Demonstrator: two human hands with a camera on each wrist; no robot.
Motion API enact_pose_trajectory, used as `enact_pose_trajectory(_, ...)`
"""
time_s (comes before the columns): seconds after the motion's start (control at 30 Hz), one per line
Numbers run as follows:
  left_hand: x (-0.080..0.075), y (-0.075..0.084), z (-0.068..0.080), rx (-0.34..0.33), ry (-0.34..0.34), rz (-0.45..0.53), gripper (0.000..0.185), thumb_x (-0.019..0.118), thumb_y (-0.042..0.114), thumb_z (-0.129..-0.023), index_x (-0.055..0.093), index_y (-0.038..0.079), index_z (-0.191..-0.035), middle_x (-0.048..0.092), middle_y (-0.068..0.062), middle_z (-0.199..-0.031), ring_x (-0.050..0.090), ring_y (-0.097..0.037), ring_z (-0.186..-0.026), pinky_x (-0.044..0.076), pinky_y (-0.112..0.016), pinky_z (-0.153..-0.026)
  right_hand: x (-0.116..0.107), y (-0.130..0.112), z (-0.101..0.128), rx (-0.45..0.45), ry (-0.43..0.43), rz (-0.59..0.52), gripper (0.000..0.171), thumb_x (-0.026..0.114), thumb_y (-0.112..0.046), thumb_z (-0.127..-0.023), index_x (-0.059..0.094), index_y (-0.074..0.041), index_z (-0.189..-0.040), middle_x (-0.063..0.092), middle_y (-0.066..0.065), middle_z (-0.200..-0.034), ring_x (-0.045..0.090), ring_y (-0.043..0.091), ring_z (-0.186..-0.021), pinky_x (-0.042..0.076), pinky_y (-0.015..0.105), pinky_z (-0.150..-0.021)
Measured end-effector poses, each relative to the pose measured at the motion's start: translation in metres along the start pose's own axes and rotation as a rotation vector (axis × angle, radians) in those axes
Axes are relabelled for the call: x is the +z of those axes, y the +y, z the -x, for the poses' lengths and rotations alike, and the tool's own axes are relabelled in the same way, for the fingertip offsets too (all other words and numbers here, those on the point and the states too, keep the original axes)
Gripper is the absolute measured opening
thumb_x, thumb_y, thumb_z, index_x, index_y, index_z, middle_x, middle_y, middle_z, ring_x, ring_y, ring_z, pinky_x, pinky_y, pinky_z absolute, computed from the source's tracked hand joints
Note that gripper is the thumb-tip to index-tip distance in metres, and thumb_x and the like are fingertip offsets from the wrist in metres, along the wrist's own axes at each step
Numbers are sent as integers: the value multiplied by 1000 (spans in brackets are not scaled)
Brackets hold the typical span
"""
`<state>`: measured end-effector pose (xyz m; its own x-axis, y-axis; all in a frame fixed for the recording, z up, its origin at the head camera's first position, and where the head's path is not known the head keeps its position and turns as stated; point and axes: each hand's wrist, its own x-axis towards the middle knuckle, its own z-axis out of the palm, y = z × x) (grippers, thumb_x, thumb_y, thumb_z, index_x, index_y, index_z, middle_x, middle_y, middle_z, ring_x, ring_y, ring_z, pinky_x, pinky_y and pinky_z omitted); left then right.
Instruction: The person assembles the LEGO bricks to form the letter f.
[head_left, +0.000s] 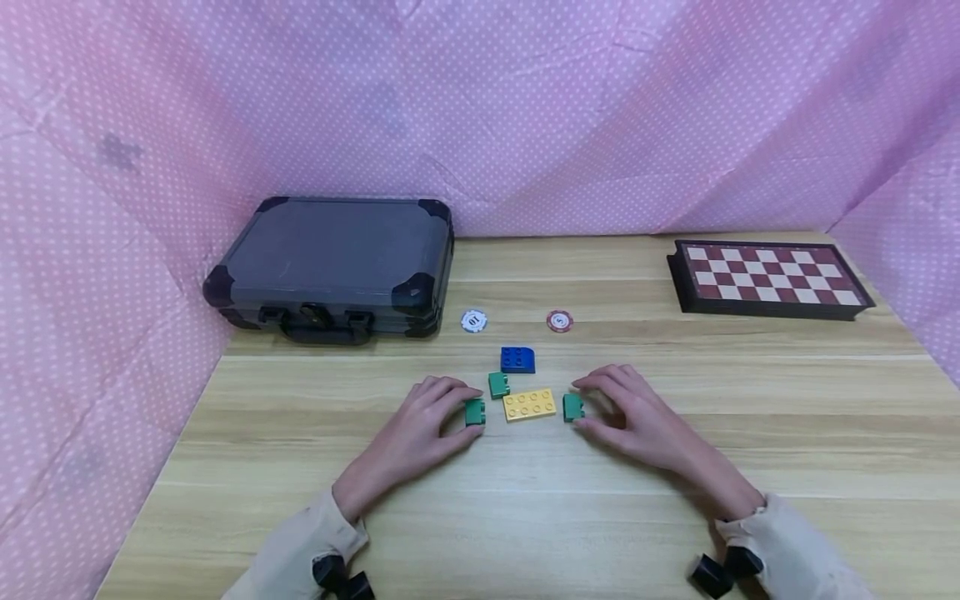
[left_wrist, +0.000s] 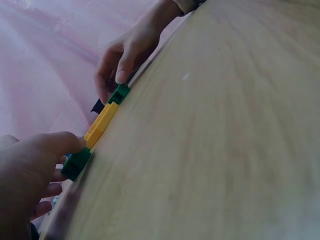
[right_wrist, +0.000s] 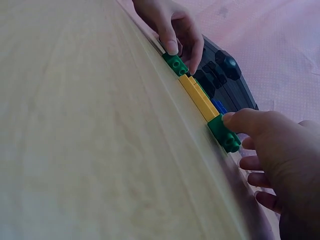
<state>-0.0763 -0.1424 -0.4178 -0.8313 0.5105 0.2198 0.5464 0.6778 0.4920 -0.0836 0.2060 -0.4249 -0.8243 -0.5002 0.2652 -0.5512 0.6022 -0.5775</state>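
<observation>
My left hand (head_left: 427, 425) pinches a small green toy brick (head_left: 475, 412) between thumb and fingertips, its studs facing right. On the other side, my right hand (head_left: 633, 417) has thumb and index finger at the near and far ends of another green brick (head_left: 573, 407). Between these two lies a yellow brick (head_left: 529, 405), studs up. A third green brick (head_left: 498, 385) sits just behind the yellow one's left end, and a blue brick (head_left: 517, 360) lies farther back. Both wrist views show the hands low at the tabletop, thumbs against the green bricks.
A grey case (head_left: 330, 250) with black corners lies at the back left. Behind the bricks are a white-and-blue chip (head_left: 474, 321) and a red chip (head_left: 559, 321). The checkered game board (head_left: 772, 275) lies at the back right. Pink dotted cloth (head_left: 525, 117) hangs behind the wooden table (head_left: 510, 533).
</observation>
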Motion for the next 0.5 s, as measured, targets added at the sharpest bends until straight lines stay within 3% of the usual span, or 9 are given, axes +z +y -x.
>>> enact_pose_trajectory(0.5,3,0,-2,-4,-8,-12,40,78,32,-94,70,16,-131,64,-1,-124,56,-19,-117,46,-46,-103,2,1,0,-23,18,11,40,84,-26,-89,69,-18,-125,60,-3,-127,50,16,-117,49,48,-95)
